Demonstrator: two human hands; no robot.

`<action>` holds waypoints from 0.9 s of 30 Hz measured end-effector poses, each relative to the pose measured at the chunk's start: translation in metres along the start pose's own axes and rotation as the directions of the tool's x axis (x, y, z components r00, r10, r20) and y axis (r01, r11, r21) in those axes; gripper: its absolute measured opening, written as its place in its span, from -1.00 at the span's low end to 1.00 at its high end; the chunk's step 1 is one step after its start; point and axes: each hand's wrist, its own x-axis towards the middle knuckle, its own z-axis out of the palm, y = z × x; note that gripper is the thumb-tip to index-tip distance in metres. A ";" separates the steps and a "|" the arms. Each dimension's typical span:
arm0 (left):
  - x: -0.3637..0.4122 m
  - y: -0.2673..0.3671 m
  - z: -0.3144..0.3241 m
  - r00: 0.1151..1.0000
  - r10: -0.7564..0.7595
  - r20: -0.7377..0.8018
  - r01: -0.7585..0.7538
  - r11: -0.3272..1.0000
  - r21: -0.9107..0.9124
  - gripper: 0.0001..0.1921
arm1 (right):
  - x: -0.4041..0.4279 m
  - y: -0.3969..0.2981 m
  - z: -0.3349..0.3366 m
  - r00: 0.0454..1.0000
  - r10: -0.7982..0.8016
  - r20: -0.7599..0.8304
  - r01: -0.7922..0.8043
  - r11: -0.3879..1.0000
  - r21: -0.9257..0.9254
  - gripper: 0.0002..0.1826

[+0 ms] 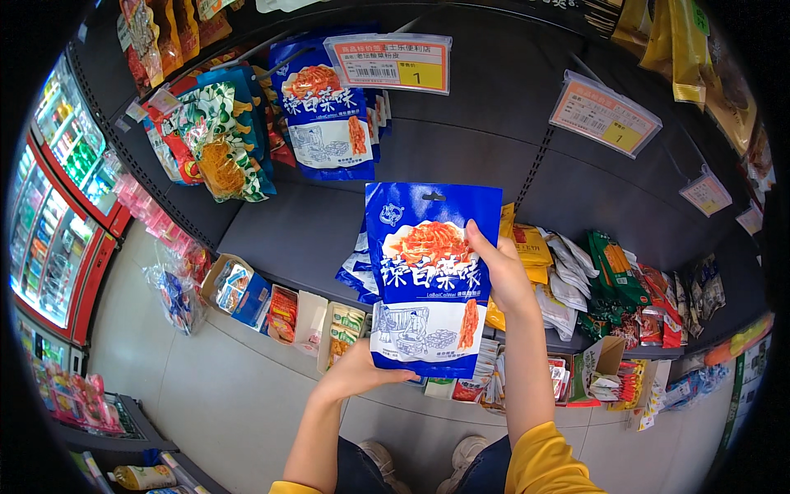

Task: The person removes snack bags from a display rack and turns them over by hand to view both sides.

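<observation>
A blue and white snack pouch [426, 336] stands upright before me, its printed front facing me and a hang hole near its top edge. My right hand [509, 272] grips its right side, with the thumb across the front. At the lower left corner, my left hand [361, 370] holds the bottom edge, thumb in front; its other fingers are hidden behind the pouch. A matching pouch [330, 133] hangs from a shelf hook, up and to the left. More blue and white packets [363, 268] lie on the shelf, partly covered by the held pouch.
Price tag holders [387, 63] jut out on hooks above. Green and white snack bags [222, 142] hang at left. Yellow packets [529, 247] and green packets [611, 272] lie on the dark shelf [290, 228]. Open cartons [311, 321] line its front edge. Red-framed drink coolers [80, 259] stand far left.
</observation>
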 end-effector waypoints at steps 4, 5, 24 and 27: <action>0.000 -0.001 0.000 1.000 0.000 -0.019 0.000 1.000 0.002 -0.60 | 0.001 0.002 -0.004 1.000 -0.020 -0.012 0.018 0.986 -0.168 -0.61; 0.000 -0.001 -0.001 1.000 0.000 -0.019 0.000 1.000 0.002 -0.60 | 0.001 0.002 -0.004 1.000 -0.012 -0.010 0.010 0.988 -0.155 -0.60; 0.007 -0.001 -0.003 0.998 -0.028 -0.062 0.033 0.997 0.076 -0.53 | 0.002 0.001 -0.005 1.000 -0.024 -0.016 0.022 0.992 -0.124 -0.57; 0.013 -0.007 -0.003 0.988 0.062 -0.142 -0.078 0.991 -0.110 -0.43 | 0.001 0.001 -0.005 0.999 -0.022 -0.047 0.016 0.992 -0.122 -0.57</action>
